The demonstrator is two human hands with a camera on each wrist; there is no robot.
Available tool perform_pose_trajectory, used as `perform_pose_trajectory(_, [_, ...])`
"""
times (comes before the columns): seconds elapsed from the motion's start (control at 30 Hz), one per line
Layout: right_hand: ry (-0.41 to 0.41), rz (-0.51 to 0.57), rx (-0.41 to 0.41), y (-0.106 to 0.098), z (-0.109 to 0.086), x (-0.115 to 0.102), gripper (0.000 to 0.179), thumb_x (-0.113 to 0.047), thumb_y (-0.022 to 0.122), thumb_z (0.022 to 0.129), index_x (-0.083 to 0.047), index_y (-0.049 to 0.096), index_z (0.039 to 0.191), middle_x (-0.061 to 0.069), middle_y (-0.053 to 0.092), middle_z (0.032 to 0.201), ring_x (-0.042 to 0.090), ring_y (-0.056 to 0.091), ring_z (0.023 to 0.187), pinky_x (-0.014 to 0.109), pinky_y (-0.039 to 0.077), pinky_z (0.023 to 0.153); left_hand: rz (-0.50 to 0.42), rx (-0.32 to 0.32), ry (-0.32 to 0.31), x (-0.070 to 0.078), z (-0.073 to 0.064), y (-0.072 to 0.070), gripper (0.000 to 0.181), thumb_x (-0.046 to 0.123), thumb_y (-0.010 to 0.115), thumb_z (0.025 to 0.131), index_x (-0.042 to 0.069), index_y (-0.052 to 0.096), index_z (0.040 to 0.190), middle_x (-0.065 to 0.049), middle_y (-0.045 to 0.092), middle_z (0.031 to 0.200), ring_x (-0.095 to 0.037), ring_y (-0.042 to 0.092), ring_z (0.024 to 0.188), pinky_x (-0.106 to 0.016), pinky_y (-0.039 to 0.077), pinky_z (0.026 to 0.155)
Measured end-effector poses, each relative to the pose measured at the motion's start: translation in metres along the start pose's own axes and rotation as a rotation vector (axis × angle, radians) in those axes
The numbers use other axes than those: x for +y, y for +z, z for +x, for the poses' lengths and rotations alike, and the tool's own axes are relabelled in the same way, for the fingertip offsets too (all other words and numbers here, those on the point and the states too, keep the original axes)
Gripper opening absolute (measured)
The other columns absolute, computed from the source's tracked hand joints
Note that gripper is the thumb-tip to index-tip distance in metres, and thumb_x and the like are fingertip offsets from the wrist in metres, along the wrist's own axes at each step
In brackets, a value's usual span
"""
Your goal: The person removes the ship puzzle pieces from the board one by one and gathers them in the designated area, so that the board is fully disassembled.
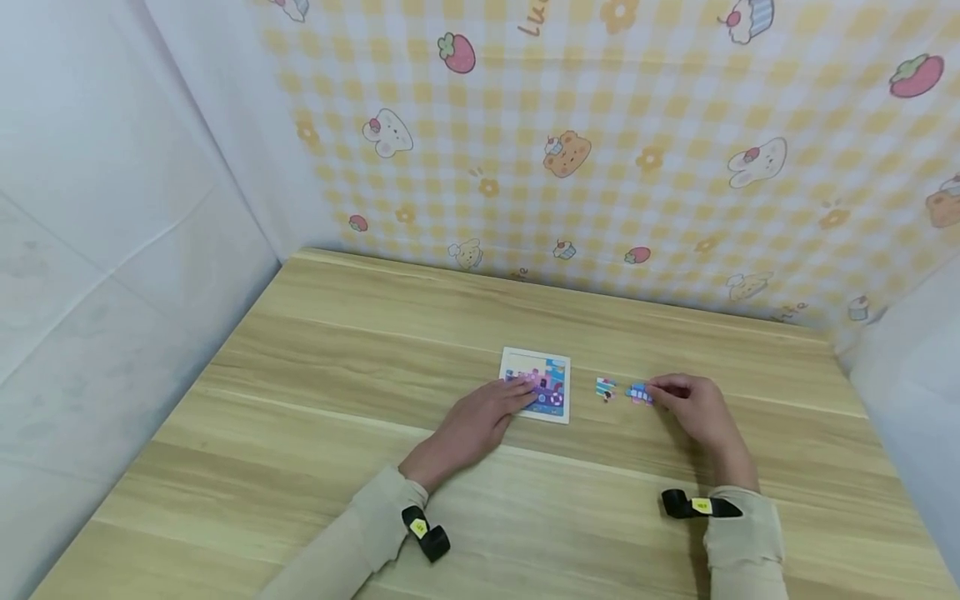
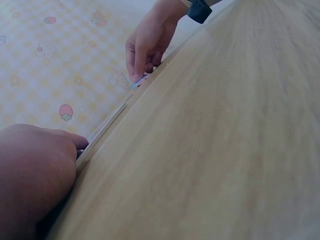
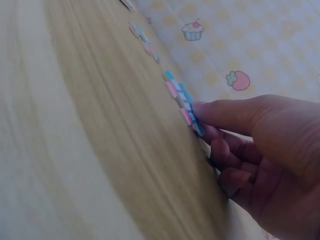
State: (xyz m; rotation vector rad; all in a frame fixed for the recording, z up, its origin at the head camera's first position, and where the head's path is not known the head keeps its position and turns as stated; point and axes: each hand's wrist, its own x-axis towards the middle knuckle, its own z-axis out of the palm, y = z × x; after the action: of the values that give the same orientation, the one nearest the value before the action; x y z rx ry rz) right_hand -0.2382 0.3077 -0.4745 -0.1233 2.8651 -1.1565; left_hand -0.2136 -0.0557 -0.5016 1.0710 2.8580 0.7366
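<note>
A white-framed jigsaw puzzle (image 1: 567, 392) lies on the table, its picture partly filled with pink, purple and blue pieces and its upper left part bare. My left hand (image 1: 480, 417) rests on the puzzle's left side, fingers stretched over the picture and covering some of it. To the right, my right hand (image 1: 693, 408) pinches a blue and pink puzzle piece (image 3: 182, 100) between thumb and fingers, low at the tabletop. Between that piece and the frame lies another loose puzzle piece (image 1: 605, 388), striped teal and white.
The wooden table (image 1: 360, 333) meets a yellow checked cloth (image 1: 510, 217) with cartoon prints along its back edge. White cloth (image 1: 112, 208) hangs at the left side. Black wrist cameras (image 1: 426, 533) are strapped over both beige sleeves (image 1: 746, 542).
</note>
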Motion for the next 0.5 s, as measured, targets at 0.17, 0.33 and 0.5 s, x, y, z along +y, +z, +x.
perform_pose_trajectory(0.17, [0.016, 0.022, -0.005, -0.0005, 0.0, -0.0006, 0.025, -0.02, 0.067, 0.103, 0.0, 0.077, 0.114, 0.019, 0.073, 0.116, 0.017, 0.06, 0.096, 0.018, 0.05, 0.073, 0.008, 0.021, 0.014, 0.001, 0.0001, -0.0008, 0.043, 0.014, 0.05, 0.109, 0.013, 0.053, 0.152, 0.001, 0.044, 0.16, -0.017, 0.037, 0.151, -0.036, 0.027, 0.125])
perform_pose_trajectory(0.33, [0.014, 0.034, -0.006, -0.0007, -0.0001, 0.0013, 0.023, -0.019, 0.067, 0.103, -0.001, 0.078, 0.113, 0.018, 0.073, 0.114, 0.015, 0.058, 0.089, 0.019, 0.05, 0.071, 0.014, 0.011, -0.001, 0.0029, 0.0002, -0.0017, 0.042, 0.015, 0.049, 0.11, 0.014, 0.053, 0.152, 0.002, 0.044, 0.161, -0.016, 0.037, 0.151, -0.035, 0.027, 0.125])
perform_pose_trajectory(0.5, [0.018, 0.042, -0.011, 0.0005, -0.0003, 0.0028, 0.024, -0.019, 0.067, 0.103, -0.001, 0.078, 0.114, 0.018, 0.073, 0.114, 0.015, 0.057, 0.089, 0.02, 0.049, 0.071, 0.013, 0.01, -0.007, 0.0038, -0.0001, -0.0022, 0.042, 0.014, 0.049, 0.11, 0.014, 0.054, 0.152, 0.001, 0.045, 0.16, -0.016, 0.037, 0.15, -0.035, 0.027, 0.125])
